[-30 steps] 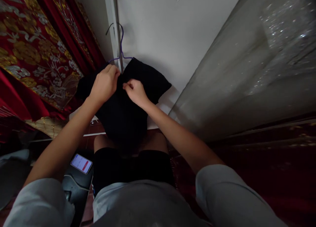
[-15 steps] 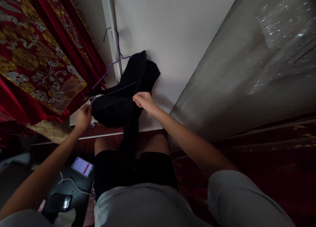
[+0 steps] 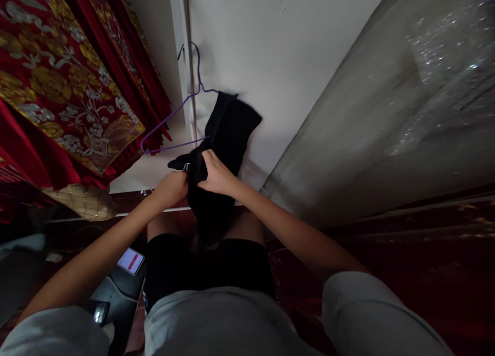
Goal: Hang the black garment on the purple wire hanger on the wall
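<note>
A black garment (image 3: 230, 126) is being clutched at its bunched middle by the left hand (image 3: 172, 187) and right hand (image 3: 216, 174), side by side; its top is being borne just above them by a purple hanger (image 3: 166, 123).

A black garment (image 3: 228, 134) is hanging bunched and crumpled from the right end of a thin purple wire hanger (image 3: 170, 119). The hanger is hanging tilted by its hook, its left arm showing bare.
</note>
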Motion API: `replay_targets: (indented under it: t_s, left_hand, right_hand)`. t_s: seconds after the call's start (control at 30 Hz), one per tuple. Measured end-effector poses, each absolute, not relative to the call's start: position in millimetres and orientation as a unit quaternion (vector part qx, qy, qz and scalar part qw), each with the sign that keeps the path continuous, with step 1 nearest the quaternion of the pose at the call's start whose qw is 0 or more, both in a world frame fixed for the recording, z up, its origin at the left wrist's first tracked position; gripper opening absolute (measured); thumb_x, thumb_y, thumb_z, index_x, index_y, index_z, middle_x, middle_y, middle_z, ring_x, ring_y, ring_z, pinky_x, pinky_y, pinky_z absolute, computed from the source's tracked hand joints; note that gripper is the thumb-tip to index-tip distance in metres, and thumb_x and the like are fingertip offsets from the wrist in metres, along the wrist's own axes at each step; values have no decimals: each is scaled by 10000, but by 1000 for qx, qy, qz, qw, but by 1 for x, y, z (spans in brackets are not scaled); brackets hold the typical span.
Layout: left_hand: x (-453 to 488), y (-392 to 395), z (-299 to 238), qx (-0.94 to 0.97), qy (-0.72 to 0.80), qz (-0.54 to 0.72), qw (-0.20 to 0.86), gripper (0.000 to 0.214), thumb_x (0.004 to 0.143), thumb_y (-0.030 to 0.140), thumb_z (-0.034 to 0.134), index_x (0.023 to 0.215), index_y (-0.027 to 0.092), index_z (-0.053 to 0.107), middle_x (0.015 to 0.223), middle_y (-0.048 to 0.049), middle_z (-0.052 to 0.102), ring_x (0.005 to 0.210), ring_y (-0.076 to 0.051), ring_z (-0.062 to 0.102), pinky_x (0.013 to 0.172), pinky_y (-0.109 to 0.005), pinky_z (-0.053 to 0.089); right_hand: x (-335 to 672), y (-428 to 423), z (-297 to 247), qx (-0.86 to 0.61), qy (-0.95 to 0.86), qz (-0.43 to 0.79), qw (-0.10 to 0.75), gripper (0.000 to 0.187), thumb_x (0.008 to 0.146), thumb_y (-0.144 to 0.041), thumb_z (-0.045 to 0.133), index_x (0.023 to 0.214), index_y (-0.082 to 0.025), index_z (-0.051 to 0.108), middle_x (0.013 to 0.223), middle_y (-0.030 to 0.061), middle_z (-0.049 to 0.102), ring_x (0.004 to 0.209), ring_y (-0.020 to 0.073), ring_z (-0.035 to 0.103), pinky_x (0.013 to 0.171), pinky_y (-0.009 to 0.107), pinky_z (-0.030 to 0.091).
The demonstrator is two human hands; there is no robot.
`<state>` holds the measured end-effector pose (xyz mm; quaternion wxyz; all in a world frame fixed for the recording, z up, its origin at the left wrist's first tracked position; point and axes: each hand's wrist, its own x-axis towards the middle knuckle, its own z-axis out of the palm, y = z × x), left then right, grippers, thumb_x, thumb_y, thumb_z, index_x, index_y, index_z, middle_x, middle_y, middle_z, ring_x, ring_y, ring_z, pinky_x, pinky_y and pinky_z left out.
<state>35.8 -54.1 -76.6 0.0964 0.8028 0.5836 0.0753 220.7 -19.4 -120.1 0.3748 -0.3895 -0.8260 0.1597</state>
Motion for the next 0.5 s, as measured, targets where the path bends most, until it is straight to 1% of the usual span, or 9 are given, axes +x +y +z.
replay_targets:
  t_s: [0.03,0.1,0.17,0.23,0.3,0.33,0.37,0.43,0.5]
  left_hand:
    - [35,-56,-79,803,583,80,98,224,910,125,451,931,118,674,940,-181,733,870,-284,709,814,-370,527]
    - [33,-55,-82,804,561,158,120,233,957,139,412,993,127,642,960,-153,727,879,-251,697,833,-350,523]
    - [31,-51,-84,799,516,265,158,224,998,190,397,994,145,616,971,-118,718,903,-219,680,864,-332,520]
    - [31,-46,-82,780,477,353,197,207,1012,254,424,983,158,604,967,-94,708,919,-198,667,888,-321,521]
    - [32,-42,-80,757,449,421,222,179,1000,291,465,999,163,590,993,-93,697,943,-187,662,913,-317,523]
    - [33,-40,-80,745,437,446,232,161,982,289,492,1040,166,578,1055,-101,689,980,-184,659,931,-316,522]
    - [33,-39,-79,737,428,461,247,185,954,275,524,1104,173,559,1151,-113,671,1035,-185,652,950,-314,521]
    - [32,-38,-81,736,414,444,300,373,874,233,590,1237,196,513,1343,-125,602,1162,-198,621,988,-314,515]
    - [31,-42,-87,757,403,353,375,443,819,231,634,1251,191,545,1360,-115,609,1194,-225,612,984,-317,521]
  right_hand:
    - [218,-20,-122,-400,-813,152,395,564,667,-184,718,1176,-141,478,1230,188,512,1161,315,540,1031,458,493]
    - [215,-19,-127,-394,-798,157,428,544,685,-168,680,1189,-155,476,1245,182,518,1166,302,545,1036,439,485]
    - [214,-16,-131,-368,-797,215,429,482,719,-120,578,1193,-168,505,1233,159,570,1161,276,574,1044,416,476]
    - [214,-13,-130,-351,-782,300,417,429,731,-75,463,1135,-172,569,1143,115,652,1095,243,625,1026,393,481]
    - [217,-11,-122,-357,-751,354,428,408,737,-64,400,1057,-176,628,1043,76,702,1022,219,655,1000,372,490]
    - [219,-11,-115,-358,-740,363,438,414,735,-64,392,1037,-179,651,1028,62,714,1018,212,659,1000,361,488]
    - [221,-12,-107,-353,-738,366,443,421,729,-62,398,1024,-184,671,1027,50,723,1027,207,660,1004,350,485]
    - [227,-14,-88,-336,-749,372,434,422,711,-55,428,997,-194,705,1037,30,736,1051,200,661,1012,332,480]
    - [236,-17,-69,-324,-758,384,417,404,686,-45,464,954,-194,727,1028,21,744,1049,196,662,1002,322,484]
